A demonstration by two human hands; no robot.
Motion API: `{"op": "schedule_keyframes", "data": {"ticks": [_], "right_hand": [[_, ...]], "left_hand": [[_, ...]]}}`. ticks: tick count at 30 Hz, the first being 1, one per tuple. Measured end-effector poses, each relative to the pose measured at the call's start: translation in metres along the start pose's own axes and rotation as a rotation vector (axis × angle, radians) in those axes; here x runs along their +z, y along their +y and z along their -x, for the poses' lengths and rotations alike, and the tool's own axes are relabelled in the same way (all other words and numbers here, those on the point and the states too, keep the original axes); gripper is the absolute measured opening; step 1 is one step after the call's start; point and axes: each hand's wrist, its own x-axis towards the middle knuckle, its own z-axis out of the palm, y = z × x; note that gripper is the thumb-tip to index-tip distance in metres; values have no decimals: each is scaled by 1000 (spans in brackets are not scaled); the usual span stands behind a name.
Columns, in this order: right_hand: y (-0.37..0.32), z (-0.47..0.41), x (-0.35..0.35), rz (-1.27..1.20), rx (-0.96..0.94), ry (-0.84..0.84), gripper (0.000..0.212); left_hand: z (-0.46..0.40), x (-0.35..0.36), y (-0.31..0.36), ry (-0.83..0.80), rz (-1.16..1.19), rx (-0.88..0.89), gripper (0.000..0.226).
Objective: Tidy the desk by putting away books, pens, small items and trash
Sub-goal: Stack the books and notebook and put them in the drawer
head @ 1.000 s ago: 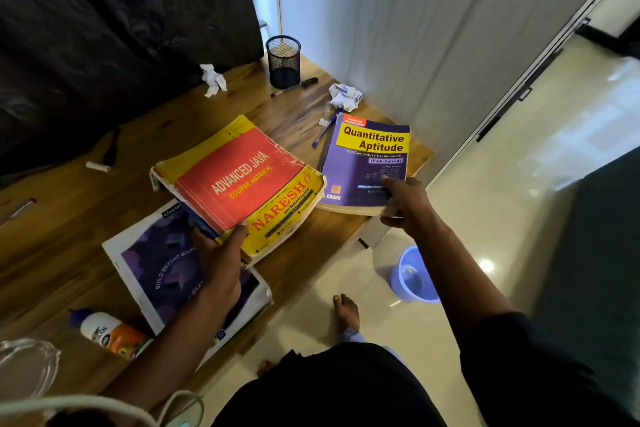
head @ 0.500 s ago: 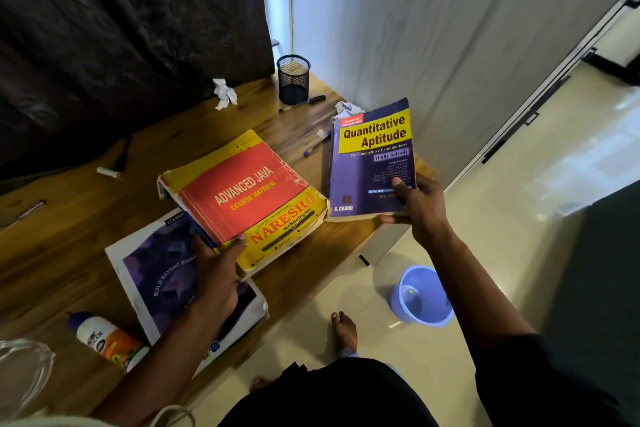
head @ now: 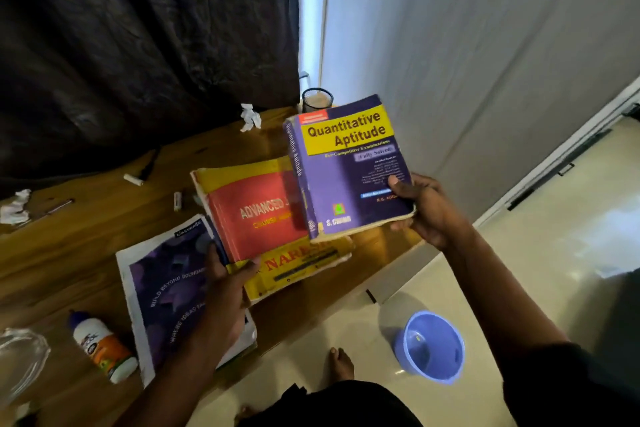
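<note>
My right hand (head: 427, 210) grips the lower right corner of the purple Quantitative Aptitude book (head: 341, 166), held in the air above the right part of the red and yellow Advanced Java book (head: 256, 215). My left hand (head: 225, 282) holds the near left corner of the Java book, thumb on its cover. That book lies partly over a purple and white notebook (head: 162, 291) on the wooden desk (head: 69, 263). A black mesh pen cup (head: 317, 99) stands at the desk's far corner, partly hidden by the raised book.
Crumpled white papers lie at the back (head: 250, 117) and the far left (head: 15, 206). A glue bottle (head: 102, 347) and a clear glass dish (head: 20, 357) sit near the left. Small pens and caps (head: 133, 179) lie scattered. A blue bin (head: 429, 345) stands on the floor by my foot.
My right hand has lifted the purple book off the desk and carried it left, over the Java book. My left hand stays on the Java book.
</note>
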Motion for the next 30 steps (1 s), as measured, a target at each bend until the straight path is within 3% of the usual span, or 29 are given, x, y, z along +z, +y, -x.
{"op": "schedule_keyframes", "data": {"ticks": [5,9,16,19,22,24,26,30], "right_hand": [[19,-22,29,3,127,-168,34],[34,-34,28,132,217,-290,37],[53,-46,19,273,370,-357,37],[53,-50,21,399,310,-383,27],[52,-52,25,562,196,-449,24],[55,-55,24,846,25,-484,32],[62,-61,23,1067,-100,-491,50],[67,-66,32,1164,-145,-549,46]], "left_hand": [[28,29,-23,13,106,44,78],[41,39,-36,19,126,16,109],[45,40,-52,47,222,-107,76],[43,39,-51,54,248,-148,60],[41,45,-50,119,44,-127,87],[41,53,-49,183,-66,-129,97],[40,60,-46,241,-112,-117,87],[39,65,-43,269,-142,-118,80]]}}
